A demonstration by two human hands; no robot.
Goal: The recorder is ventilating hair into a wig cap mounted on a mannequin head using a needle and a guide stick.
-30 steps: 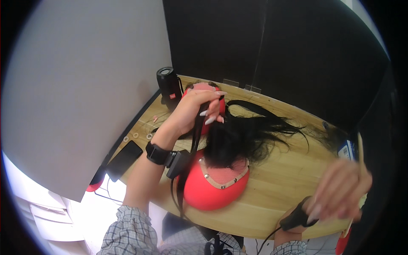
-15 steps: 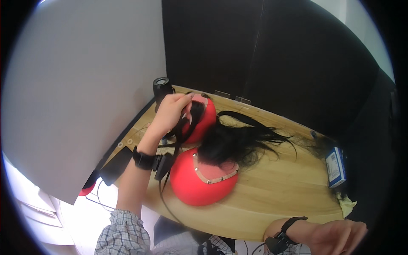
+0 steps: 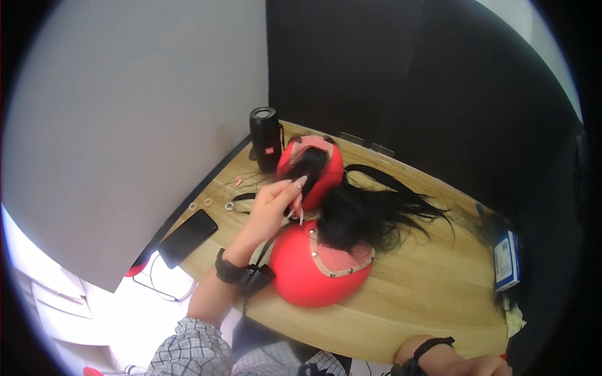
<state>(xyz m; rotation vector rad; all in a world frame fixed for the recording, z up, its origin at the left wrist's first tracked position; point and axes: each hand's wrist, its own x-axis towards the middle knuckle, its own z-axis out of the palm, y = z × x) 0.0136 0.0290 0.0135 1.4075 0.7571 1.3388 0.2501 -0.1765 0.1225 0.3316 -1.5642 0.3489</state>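
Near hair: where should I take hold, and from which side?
I'd pinch the near hair at its thick bundle over the near ball, coming from above and the right: it is gathered there, while its right-hand ends thin out loose over the table, and the far ball crowds its left.

**Item Count at My Workstation**

I have two bare hands in view: one left hand (image 3: 276, 202), one right hand (image 3: 486, 366). I wear two black wrist straps (image 3: 231, 268). I count two red, rounded head forms (image 3: 307, 276); two large black bunches of hair (image 3: 345, 216), one per form; three small pale rings (image 3: 208, 202); two clear, flat brackets (image 3: 352, 138); one black cylindrical speaker (image 3: 264, 138); one black rectangular phone (image 3: 188, 237); one blue-and-white rectangular box (image 3: 505, 262).
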